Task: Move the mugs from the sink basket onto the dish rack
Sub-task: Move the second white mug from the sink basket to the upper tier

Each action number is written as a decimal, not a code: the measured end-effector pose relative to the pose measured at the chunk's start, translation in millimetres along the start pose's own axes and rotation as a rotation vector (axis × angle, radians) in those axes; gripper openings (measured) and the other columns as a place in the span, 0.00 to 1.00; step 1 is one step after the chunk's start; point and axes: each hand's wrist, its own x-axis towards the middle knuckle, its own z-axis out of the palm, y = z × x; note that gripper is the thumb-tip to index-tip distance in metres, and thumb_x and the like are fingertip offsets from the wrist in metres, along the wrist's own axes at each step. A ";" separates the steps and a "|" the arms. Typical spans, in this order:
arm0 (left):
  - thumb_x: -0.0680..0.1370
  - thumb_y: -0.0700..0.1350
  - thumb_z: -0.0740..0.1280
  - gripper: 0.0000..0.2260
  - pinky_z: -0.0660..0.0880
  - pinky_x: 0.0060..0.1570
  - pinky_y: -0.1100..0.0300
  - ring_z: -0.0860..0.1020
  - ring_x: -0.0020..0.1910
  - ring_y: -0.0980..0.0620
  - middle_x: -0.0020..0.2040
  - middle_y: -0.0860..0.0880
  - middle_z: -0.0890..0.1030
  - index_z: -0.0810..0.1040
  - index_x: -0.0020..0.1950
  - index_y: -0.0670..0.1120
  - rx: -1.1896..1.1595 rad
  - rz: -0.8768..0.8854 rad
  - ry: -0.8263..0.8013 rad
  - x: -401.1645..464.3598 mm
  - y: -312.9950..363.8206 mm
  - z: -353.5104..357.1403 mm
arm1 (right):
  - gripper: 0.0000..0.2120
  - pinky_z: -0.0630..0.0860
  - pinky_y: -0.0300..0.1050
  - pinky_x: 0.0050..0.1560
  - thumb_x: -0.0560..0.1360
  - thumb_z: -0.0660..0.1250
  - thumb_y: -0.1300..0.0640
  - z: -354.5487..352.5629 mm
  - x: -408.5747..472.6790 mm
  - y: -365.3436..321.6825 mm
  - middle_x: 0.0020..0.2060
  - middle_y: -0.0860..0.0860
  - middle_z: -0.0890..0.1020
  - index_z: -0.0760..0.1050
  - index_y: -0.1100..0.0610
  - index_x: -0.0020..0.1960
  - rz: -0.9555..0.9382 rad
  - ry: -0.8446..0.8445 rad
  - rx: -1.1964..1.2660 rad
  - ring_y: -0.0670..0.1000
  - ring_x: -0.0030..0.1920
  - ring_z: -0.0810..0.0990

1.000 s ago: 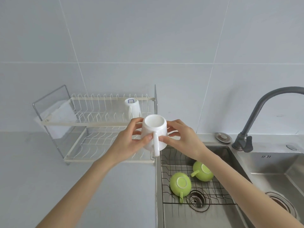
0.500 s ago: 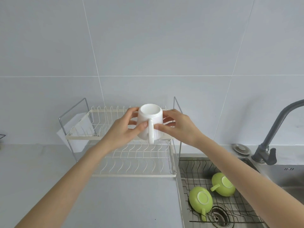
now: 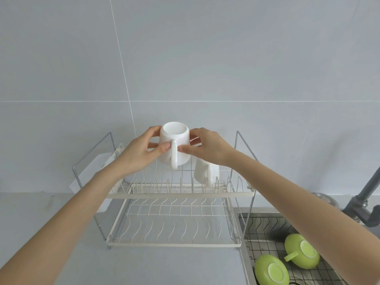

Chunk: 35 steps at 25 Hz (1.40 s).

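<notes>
I hold a white mug (image 3: 174,148) upside down over the upper tier of the two-tier wire dish rack (image 3: 176,195), handle toward me. My left hand (image 3: 141,153) grips its left side and my right hand (image 3: 207,148) its right side. A second white mug (image 3: 206,174) stands inverted on the upper tier, just right of and below the held one. Two green mugs (image 3: 271,271) (image 3: 302,254) lie bottom-up in the wire sink basket (image 3: 259,229) at lower right.
The rack stands on a grey counter (image 3: 61,233) against a tiled wall. A dark grey faucet (image 3: 368,202) rises at the right edge beside the steel sink. A white sheet (image 3: 88,173) lies behind the rack's left end.
Both hands carried the white mug left and up from the sink edge to above the rack's upper tier. My view swung left, pushing sink and green mugs to the lower right.
</notes>
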 end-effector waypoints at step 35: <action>0.76 0.46 0.64 0.24 0.69 0.66 0.51 0.72 0.66 0.47 0.70 0.48 0.70 0.62 0.71 0.49 0.133 -0.346 -0.286 26.5 -101.9 2.0 | 0.25 0.72 0.52 0.62 0.73 0.67 0.50 97.5 69.6 29.3 0.61 0.58 0.76 0.67 0.63 0.65 0.197 -0.239 -0.097 0.57 0.60 0.75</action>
